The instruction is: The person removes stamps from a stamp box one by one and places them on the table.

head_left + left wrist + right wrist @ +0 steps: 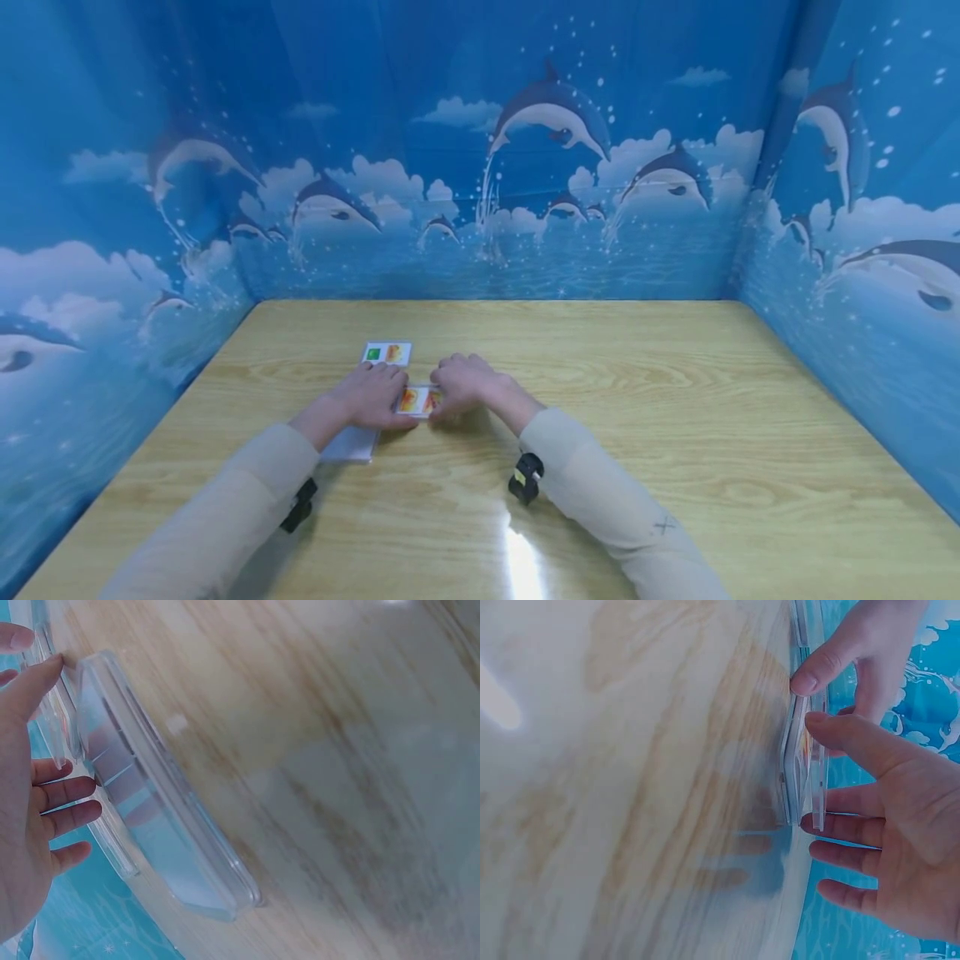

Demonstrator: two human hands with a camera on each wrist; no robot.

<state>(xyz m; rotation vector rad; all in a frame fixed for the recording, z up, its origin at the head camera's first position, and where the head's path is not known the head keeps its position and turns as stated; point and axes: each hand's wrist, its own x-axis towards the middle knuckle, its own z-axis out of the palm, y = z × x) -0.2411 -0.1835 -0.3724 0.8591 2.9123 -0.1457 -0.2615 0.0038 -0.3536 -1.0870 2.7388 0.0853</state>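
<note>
A flat clear case (417, 402) with two orange-toned food pictures lies between the hands on the table. At its left end my left hand (375, 397) grips it, thumb along the near edge. My right hand (463, 387) holds the opposite end between thumb and fingers. In the right wrist view the case (796, 769) appears edge-on as thin clear layers, with the right thumb and fingertips at its edges. Beneath the left wrist lies a clear, pale-based box (349, 445), partly hidden by the hand; the left wrist view shows this box (161, 817) close to the fingers.
Behind the left hand lies another flat picture case (387, 353) with a green item and a burger-like food. The wood-grain table (675, 417) runs back to a blue dolphin-print curtain (420, 150), which encloses the back and both sides.
</note>
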